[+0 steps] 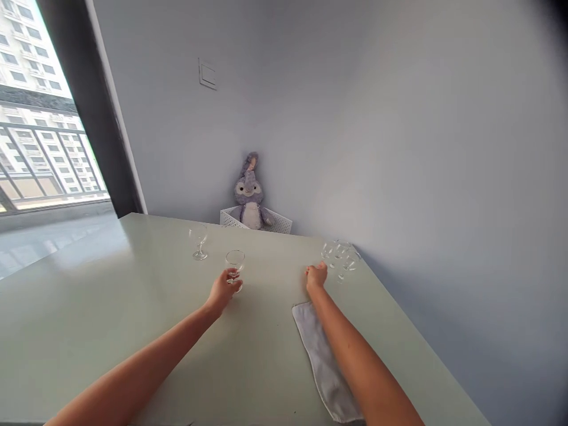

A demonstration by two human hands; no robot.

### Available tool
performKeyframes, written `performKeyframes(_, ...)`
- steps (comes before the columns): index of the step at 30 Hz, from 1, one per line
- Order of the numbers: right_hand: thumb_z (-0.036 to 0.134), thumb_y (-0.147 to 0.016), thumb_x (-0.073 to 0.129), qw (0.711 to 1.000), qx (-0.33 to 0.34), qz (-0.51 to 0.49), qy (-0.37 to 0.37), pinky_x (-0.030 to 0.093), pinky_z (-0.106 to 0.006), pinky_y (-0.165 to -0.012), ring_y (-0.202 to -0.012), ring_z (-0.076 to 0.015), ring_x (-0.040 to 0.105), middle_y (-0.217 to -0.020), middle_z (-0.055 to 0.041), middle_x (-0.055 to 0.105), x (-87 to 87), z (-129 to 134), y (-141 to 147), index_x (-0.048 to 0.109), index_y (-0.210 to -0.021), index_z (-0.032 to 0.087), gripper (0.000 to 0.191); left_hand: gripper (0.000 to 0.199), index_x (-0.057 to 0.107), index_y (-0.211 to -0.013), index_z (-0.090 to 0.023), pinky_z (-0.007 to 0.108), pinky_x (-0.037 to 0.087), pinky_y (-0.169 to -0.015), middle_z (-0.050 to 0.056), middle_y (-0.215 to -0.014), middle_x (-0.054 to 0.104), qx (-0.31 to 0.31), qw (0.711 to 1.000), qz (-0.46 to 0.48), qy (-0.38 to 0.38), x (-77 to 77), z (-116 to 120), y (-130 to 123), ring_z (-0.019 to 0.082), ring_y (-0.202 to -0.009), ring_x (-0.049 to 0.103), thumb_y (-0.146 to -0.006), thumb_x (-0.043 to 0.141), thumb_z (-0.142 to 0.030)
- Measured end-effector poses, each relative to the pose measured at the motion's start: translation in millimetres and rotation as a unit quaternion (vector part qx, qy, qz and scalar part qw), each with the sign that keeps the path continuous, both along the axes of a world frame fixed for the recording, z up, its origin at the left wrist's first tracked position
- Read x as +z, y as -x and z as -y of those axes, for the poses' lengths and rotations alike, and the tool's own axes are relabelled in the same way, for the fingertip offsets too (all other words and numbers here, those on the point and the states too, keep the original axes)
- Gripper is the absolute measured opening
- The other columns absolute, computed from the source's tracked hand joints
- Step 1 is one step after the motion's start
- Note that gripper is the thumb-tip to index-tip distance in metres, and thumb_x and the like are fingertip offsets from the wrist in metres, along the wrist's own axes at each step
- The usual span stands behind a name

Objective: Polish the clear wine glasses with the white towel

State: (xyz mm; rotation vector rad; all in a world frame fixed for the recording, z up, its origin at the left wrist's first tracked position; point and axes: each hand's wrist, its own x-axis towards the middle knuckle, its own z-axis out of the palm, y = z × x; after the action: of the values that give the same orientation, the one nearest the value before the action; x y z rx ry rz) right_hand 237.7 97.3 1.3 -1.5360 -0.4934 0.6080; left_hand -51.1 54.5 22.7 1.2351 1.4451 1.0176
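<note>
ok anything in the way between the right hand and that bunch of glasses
Nothing visible stands in the way. The right hand is right at the near side of the cluster of stemmed glasses, with only bare tabletop showing at the gap. The towel lies behind the hand, under the forearm.

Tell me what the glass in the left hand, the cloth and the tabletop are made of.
The stemmed glass: clear, glossy glass, see-through with bright highlights. The cloth: soft matte fabric with a stitched hem, fibre unclear. The tabletop: pale green, glossy, reflecting window light; perhaps laminate or paint, hard to tell.
</note>
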Motion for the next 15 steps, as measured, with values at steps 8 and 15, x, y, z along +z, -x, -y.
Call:
performKeyframes(8,0.018,-0.057,0.053,0.999,0.033,-0.007,-0.016,0.043,-0.019,-0.043,-0.045,-0.0056,0.049,-0.081,0.001,0.056,-3.4,-23,-40,0.05,-0.105,0.018,0.048,0.028,0.06,-0.087,-0.019,0.02,0.039,-0.045,0.001,-0.073,0.058,0.043,0.999,0.01,-0.005,-2.5,0,14,0.012,-0.059,0.055,-0.064,0.062,-0.034)
performKeyframes(15,0.025,-0.059,0.058,0.993,0.116,-0.024,-0.019,0.043,-0.019,-0.041,-0.049,-0.0075,0.052,-0.068,0.0036,0.053,-6.8,-14,-3,0.055,-0.087,0.017,0.03,0.024,0.058,-0.086,-0.019,0.02,0.039,-0.046,-0.001,-0.067,0.054,0.141,0.99,0.005,-0.031,-0.2,-20,73,0.011,-0.057,0.052,-0.065,0.059,-0.03)
